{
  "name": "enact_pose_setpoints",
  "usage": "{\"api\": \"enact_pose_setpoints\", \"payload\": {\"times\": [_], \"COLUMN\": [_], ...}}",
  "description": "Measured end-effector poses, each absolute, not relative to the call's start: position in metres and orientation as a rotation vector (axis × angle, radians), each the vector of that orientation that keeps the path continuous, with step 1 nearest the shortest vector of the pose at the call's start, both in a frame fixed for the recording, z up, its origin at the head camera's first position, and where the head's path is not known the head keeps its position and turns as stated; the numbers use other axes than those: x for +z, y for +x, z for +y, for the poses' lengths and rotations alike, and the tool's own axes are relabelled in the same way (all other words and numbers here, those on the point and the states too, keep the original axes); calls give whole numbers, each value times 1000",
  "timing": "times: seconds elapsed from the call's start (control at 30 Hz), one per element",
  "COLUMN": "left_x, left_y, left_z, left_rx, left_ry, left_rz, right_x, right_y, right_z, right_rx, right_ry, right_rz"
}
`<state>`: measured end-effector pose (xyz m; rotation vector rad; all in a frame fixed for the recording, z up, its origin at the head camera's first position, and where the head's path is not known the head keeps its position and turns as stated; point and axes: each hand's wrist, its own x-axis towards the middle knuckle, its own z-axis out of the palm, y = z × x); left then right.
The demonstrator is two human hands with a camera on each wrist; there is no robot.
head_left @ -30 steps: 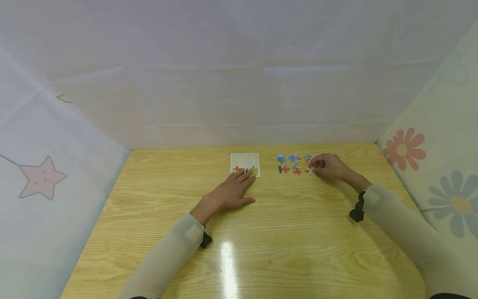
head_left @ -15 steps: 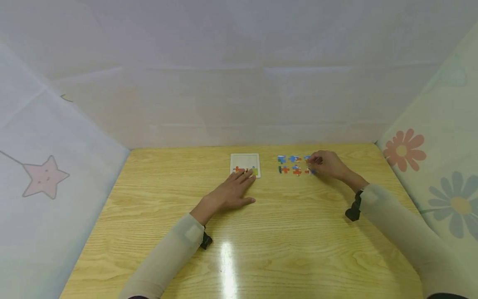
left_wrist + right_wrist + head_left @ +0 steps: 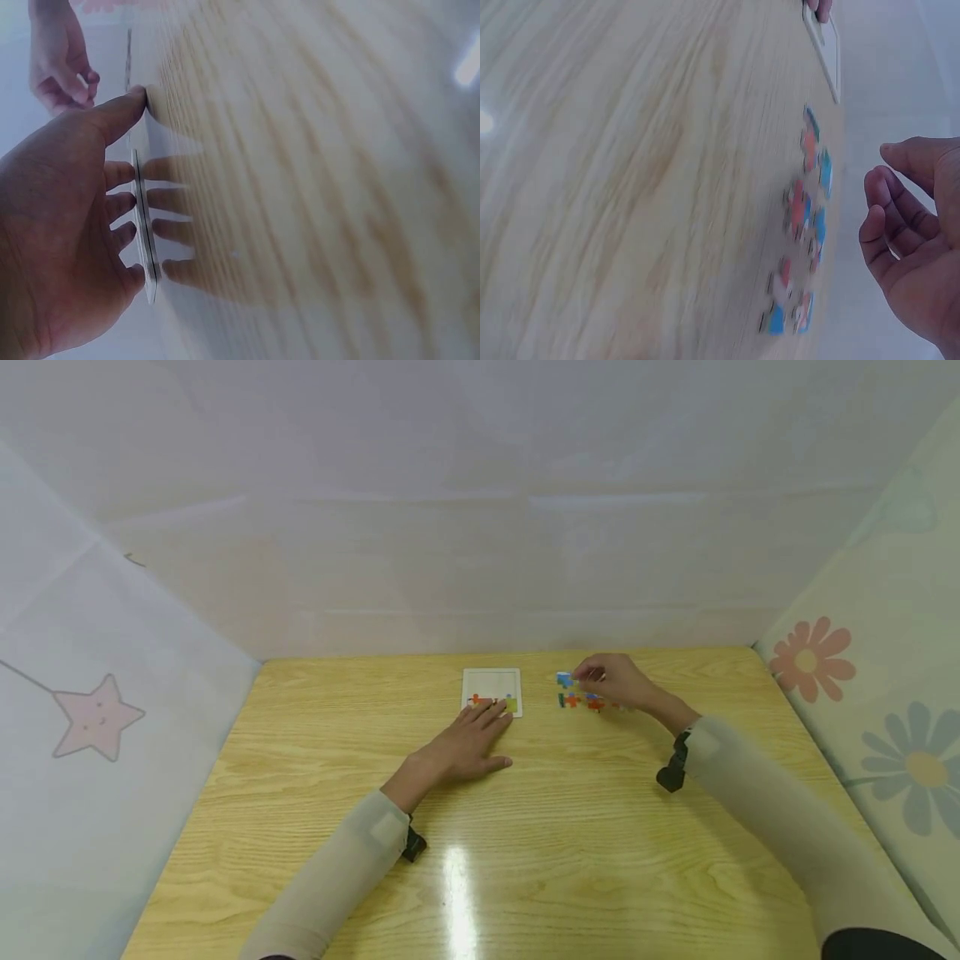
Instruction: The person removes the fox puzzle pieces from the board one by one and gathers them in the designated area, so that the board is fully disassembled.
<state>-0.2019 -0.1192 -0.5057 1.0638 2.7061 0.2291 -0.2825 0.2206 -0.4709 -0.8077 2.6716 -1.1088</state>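
Note:
My left hand [image 3: 467, 745] rests with outstretched fingers on the lower edge of a small, pale puzzle tray [image 3: 491, 680]. Part of a row of colourful jigsaw pieces [image 3: 512, 702] shows inside the tray, partly covered by the fingertips. In the left wrist view, fingers touch the thin tray's edge [image 3: 145, 232]. Over loose jigsaw pieces [image 3: 572, 700] to the right hovers my right hand [image 3: 618, 683], fingers loosely bent. The right wrist view shows a small gap between its thumb and index finger, nothing held, and blue, red and white pieces [image 3: 797, 206] lying below.
Both hands work over a wood-grain table [image 3: 540, 843]. A pale cloth wall [image 3: 480, 568] rises behind its far edge, with printed cloth at both sides. A black camera is strapped on each wrist.
My right hand has moved left and slightly up, from the rightmost loose pieces to above the middle of the group. The left hand and the tray stay put.

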Motion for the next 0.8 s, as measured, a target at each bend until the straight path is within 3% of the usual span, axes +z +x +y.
{"api": "enact_pose_setpoints", "payload": {"times": [0.8], "left_x": [-500], "left_y": [-188], "left_z": [-112], "left_rx": [219], "left_ry": [1072], "left_rz": [2675], "right_x": [-481], "right_y": [-315], "right_z": [132], "right_rx": [-1041], "right_ry": [-926], "right_rz": [2464]}}
